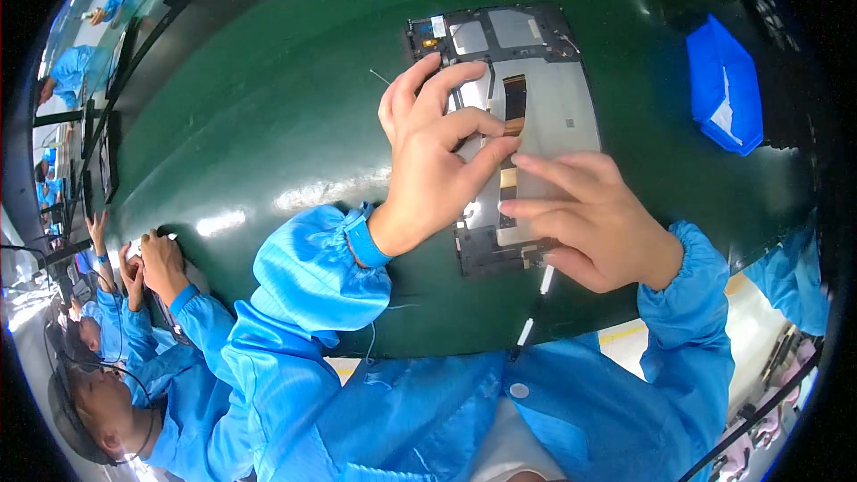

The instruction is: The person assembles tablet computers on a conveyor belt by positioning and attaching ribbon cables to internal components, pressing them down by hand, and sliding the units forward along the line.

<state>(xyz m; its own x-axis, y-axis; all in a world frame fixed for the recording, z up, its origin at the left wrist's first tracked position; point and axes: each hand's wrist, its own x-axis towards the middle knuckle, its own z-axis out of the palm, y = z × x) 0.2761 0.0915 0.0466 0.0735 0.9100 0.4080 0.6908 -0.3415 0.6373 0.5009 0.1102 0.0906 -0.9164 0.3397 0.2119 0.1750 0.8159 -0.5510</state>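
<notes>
A flat tablet-like device housing (580, 112), black at the ends with a silver-grey middle, lies on the table in front of me. A dark flat flex cable (515, 94) with a copper-toned section runs lengthwise over it. My left hand (433, 147) pinches this cable between thumb and index finger, its other fingers raised over the housing's left side. My right hand (603, 223) is open over the lower right, its fingers apart. Its index and middle fingertips rest at the lower part of the cable, near a gold-coloured patch (508, 180). The cable's lower end is partly hidden by fingers.
The green table (268, 116) spreads around the housing. At the right stands a blue bin (728, 89) with something white inside. To the left, a co-worker's hands (161, 263) handle another device. A white-and-black cord (525, 332) hangs near the table's front edge.
</notes>
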